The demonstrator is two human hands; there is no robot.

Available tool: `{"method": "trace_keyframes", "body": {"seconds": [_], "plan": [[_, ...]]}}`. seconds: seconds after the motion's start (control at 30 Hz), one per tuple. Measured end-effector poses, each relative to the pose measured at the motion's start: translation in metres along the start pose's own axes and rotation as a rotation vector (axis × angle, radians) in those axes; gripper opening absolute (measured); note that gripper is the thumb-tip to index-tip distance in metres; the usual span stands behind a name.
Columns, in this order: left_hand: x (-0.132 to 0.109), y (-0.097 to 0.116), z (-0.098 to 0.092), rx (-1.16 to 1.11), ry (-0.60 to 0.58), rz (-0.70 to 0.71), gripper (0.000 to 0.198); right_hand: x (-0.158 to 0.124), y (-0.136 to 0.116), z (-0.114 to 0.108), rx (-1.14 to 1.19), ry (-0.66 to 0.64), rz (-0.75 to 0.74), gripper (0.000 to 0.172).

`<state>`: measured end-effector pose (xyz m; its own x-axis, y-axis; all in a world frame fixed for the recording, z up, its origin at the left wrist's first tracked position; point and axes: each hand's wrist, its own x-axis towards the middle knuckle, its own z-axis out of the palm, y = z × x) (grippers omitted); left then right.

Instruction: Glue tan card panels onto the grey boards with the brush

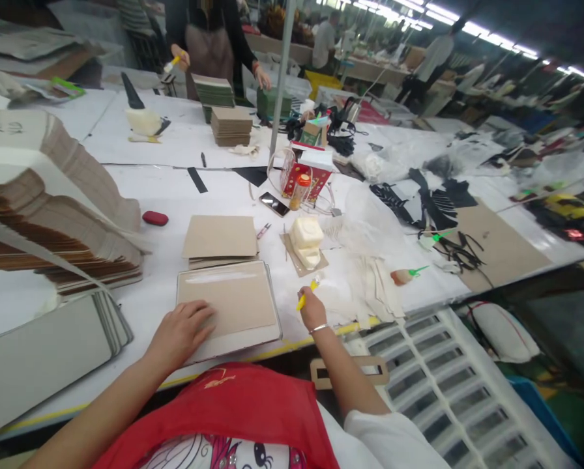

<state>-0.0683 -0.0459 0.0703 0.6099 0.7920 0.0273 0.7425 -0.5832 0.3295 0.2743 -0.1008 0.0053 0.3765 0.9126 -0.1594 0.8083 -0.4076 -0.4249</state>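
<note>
My left hand [182, 331] lies flat with fingers spread on the left part of a tan board [243, 303]. That board rests on a larger grey-edged panel [278, 331] at the table's front edge, and a whitish wet streak shows near its top. My right hand [312, 309] is wrapped round a yellow-handled brush [300, 302], held to the right of the panel above the table. Just beyond it a cream-coloured block-like container [306, 238] stands on a small piece of board [292, 255]. More tan boards [219, 237] are stacked behind the panel.
Tall stacked card pieces [57, 195] and grey panels [52, 358] stand at the left. A phone [274, 204], red box [307, 172] and orange-lidded jar [300, 191] lie farther back. Cloth strips [377, 286] and a glue bottle [403, 277] are at the right. Across, a person [214, 52] holds a brush.
</note>
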Motion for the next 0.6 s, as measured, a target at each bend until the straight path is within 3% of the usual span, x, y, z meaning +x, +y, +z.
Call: {"method": "trace_keyframes", "body": {"seconds": [0.07, 0.2, 0.4, 0.6], "plan": [[0.0, 0.0, 0.001, 0.011, -0.009, 0.003, 0.036, 0.003, 0.009, 0.028, -0.213, -0.011, -0.025, 0.02], [0.0, 0.0, 0.003, 0.026, -0.018, 0.011, 0.037, 0.01, 0.019, 0.063, -0.286, -0.033, -0.044, 0.017], [-0.001, 0.001, 0.001, 0.029, 0.005, 0.022, 0.035, 0.019, 0.031, 0.068, -0.322, -0.03, -0.105, 0.025], [-0.003, 0.005, -0.002, 0.026, 0.001, 0.017, 0.032, 0.019, 0.031, 0.069, -0.31, 0.044, -0.071, 0.023]]}}
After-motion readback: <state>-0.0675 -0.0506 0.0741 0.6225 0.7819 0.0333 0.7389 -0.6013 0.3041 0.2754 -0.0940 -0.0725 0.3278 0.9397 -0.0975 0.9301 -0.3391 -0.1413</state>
